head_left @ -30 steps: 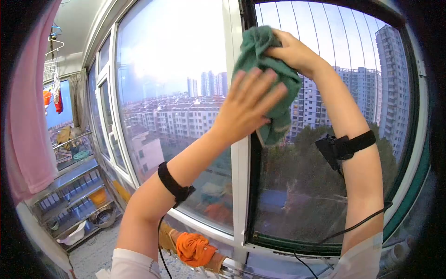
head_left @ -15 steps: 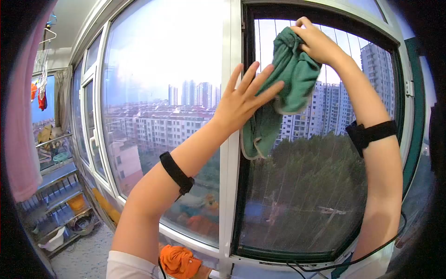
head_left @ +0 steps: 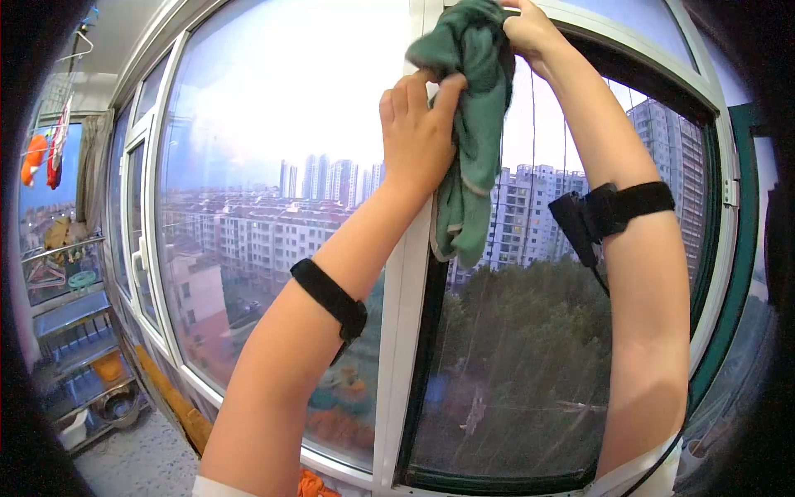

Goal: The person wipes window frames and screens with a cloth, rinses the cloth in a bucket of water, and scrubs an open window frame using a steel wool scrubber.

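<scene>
A bunched green cloth (head_left: 476, 124) hangs in front of the white upright frame (head_left: 406, 315) between two window panes, its lower end dangling loose. My right hand (head_left: 534, 35) grips the cloth near its top, at the upper edge of the view. Lower down on the cloth's left side, my left hand (head_left: 418, 137) has its fingers curled in at the cloth's edge, with the fingertips partly hidden. Behind the cloth is the dark-framed right window (head_left: 530, 364), with thin vertical wires across it.
Left of the upright is a large glass pane (head_left: 248, 215). A metal shelf rack (head_left: 79, 331) with basins stands at the far left, below hanging items. Orange fabric (head_left: 317, 484) shows at the bottom. A black cable (head_left: 667, 455) runs along my right arm.
Both hands and the cloth have moved up and left, from the right window onto the upright. My left hand's spread fingers have curled in at the cloth. The view has shifted slightly.
</scene>
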`<state>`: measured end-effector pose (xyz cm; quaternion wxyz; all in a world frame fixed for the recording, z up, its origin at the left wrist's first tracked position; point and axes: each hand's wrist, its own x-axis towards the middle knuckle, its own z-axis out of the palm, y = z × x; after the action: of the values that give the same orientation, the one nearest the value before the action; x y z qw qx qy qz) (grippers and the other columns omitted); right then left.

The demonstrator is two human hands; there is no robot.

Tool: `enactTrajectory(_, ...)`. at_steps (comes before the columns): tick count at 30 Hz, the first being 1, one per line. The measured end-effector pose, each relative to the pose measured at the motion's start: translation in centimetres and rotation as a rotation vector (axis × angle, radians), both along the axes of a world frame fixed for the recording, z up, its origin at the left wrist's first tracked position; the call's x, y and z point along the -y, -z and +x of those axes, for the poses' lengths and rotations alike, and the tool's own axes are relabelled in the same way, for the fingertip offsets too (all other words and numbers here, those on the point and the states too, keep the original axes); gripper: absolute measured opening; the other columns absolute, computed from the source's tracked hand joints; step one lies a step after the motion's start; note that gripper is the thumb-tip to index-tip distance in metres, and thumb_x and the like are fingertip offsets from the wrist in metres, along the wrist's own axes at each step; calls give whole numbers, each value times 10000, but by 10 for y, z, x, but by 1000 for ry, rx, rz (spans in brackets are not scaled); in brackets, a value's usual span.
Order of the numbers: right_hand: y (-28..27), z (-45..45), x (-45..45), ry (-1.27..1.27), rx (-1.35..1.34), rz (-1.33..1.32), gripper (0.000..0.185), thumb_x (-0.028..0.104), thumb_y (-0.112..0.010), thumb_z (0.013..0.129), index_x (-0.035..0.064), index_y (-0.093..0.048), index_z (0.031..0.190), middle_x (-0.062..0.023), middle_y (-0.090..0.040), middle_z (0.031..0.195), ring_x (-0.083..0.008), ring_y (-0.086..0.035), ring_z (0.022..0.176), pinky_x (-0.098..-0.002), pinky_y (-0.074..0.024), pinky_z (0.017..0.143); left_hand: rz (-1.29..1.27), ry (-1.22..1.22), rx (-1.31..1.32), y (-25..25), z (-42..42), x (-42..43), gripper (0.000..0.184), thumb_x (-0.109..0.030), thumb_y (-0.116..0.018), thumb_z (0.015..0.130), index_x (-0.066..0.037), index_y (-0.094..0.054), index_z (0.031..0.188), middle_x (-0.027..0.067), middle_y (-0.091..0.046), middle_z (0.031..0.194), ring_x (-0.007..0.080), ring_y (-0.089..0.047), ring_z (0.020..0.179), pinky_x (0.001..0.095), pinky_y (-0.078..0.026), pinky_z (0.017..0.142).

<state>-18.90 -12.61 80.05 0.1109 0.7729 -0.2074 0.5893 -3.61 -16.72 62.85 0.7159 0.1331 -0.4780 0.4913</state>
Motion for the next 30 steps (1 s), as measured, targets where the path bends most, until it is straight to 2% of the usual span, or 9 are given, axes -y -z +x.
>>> enactTrajectory(2,-8,-6,13,417,154,-515,74,49,-587,810,31,-627,870,-183,-596,749,-378,-601,747,-409,-490,688,-101,-78,56,3,3,-1,425,-48,-643,708,-163,-601,1115,128,-505,1126,318,-471,1119,457,-347,956)
enactTrajectory(3,-5,-12,8,782,104,-613,182,97,-526,858,44,-628,999,-222,-622,894,-405,-610,886,-444,-495,777,-132,-84,46,3,2,1,248,-107,-598,750,-189,-664,974,92,-518,1084,283,-464,1113,455,-363,950)
enactTrajectory(7,26,7,-25,1309,4,-671,230,183,-521,871,34,-645,995,-258,-653,997,-430,-631,941,-501,-504,800,-188,-79,141,2,3,-1,138,-112,-608,715,-164,-670,826,31,-558,980,255,-506,1037,437,-377,932)
enactTrajectory(10,16,17,-24,1058,90,-107,197,59,-528,863,-9,-659,993,-173,-676,996,-298,-661,979,-440,-546,774,-168,-102,224,5,4,-2,98,-109,-611,707,-156,-665,774,17,-563,965,237,-513,1029,432,-376,932)
enactTrajectory(12,20,20,-19,163,277,226,209,120,-548,894,-27,-655,996,-195,-679,975,-339,-679,914,-446,-564,707,-169,-111,225,5,5,-1,69,-109,-626,685,-146,-660,732,16,-564,963,226,-514,1013,429,-368,944)
enactTrajectory(16,-10,21,4,-419,527,280,147,37,-499,937,1,-623,1007,-103,-670,936,-243,-658,774,-413,-567,744,-71,-111,228,8,6,-4,68,-105,-645,659,-130,-661,720,21,-569,955,228,-511,986,424,-358,949)
enactTrajectory(19,-19,21,21,-635,181,151,212,44,-489,943,-21,-539,1139,-121,-633,1031,-231,-623,905,-354,-504,884,-32,-124,222,7,6,-4,179,-91,-678,602,-131,-676,776,16,-573,979,230,-511,1012,417,-361,958)
enactTrajectory(24,20,25,43,398,-148,-761,368,169,-575,868,30,-556,1208,-214,-626,1081,-390,-578,1070,-439,-441,949,17,-139,233,8,6,-4,287,-76,-706,548,-137,-693,828,5,-576,1008,230,-512,1050,409,-371,960)
enactTrajectory(30,30,28,39,888,-107,-926,295,223,-511,922,118,-607,1180,-211,-592,1095,-393,-591,1027,-450,-473,903,22,-125,255,7,6,-3,278,-75,-708,548,-140,-697,817,-7,-578,1008,223,-513,1050,404,-376,951)
